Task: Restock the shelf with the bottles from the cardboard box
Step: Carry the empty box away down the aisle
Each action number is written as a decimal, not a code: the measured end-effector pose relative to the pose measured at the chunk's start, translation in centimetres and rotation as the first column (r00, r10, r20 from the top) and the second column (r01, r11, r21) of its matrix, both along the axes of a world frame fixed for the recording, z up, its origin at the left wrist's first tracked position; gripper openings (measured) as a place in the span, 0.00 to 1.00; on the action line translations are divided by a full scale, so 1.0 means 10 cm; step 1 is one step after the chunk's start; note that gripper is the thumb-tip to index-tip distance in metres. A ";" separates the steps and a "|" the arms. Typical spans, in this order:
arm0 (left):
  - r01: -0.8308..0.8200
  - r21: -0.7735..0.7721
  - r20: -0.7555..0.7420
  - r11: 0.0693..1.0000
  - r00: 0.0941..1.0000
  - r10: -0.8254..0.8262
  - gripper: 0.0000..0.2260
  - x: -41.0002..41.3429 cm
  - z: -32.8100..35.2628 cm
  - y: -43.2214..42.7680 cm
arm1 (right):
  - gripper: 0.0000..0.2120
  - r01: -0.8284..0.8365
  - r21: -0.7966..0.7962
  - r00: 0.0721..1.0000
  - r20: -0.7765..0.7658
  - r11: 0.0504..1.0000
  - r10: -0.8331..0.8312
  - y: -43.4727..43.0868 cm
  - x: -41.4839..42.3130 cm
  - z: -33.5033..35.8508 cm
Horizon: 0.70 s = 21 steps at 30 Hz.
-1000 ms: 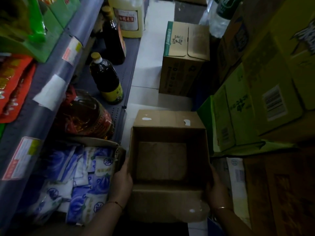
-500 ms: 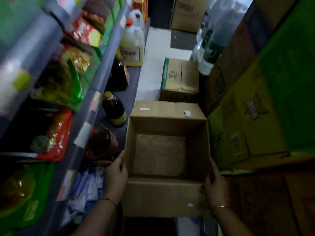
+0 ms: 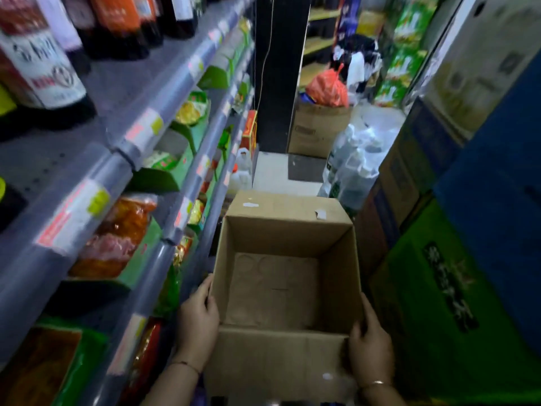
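The shelf [image 3: 164,118] fills the whole left side now, tier on tier running far down the aisle, where a second ago I saw only its bottom level and the floor. So I have risen from a crouch to standing, and the view has swung up with me. Dark bottles [image 3: 44,63] stand on the top tier at far left, already in place. On the right a stack of cartons [image 3: 456,288] walls the aisle, green ones near and brown ones behind, with a wrapped pack of water [image 3: 351,165] just beyond.

The box [image 3: 285,288] sits in the middle, near me, lifted off the floor and carried between both hands. It is open at the top and bare inside; only ring marks show on its bottom. No bottle is left in it, as before.

My left hand [image 3: 199,320] clamps the left wall, fingers [image 3: 205,291] curled over the rim. My right hand [image 3: 370,344] presses the right wall the same way, thumb over the edge. Neither holds anything but the box.

I judge the restocking done: the box came up empty, so what remains is to carry it off.
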<state>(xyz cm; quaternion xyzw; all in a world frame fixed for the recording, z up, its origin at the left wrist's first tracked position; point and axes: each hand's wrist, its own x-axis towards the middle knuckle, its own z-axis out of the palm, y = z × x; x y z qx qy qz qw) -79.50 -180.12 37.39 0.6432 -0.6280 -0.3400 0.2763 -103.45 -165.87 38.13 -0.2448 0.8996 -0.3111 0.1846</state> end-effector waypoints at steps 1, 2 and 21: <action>-0.010 0.005 -0.007 1.000 1.000 0.010 0.18 -0.04 0.07 -0.11 | 0.28 0.000 -0.009 1.000 0.016 1.000 0.000 -0.12 -0.03 0.07; -0.025 0.007 -0.013 1.000 1.000 0.025 0.18 -0.08 0.14 -0.21 | 0.27 0.001 -0.019 0.999 0.036 1.000 0.000 -0.24 -0.06 0.14; -0.047 0.087 0.071 0.995 0.997 0.041 0.18 -1.40 0.23 -2.31 | 0.27 0.098 -0.057 0.992 0.084 0.993 -0.093 -2.37 -1.22 0.12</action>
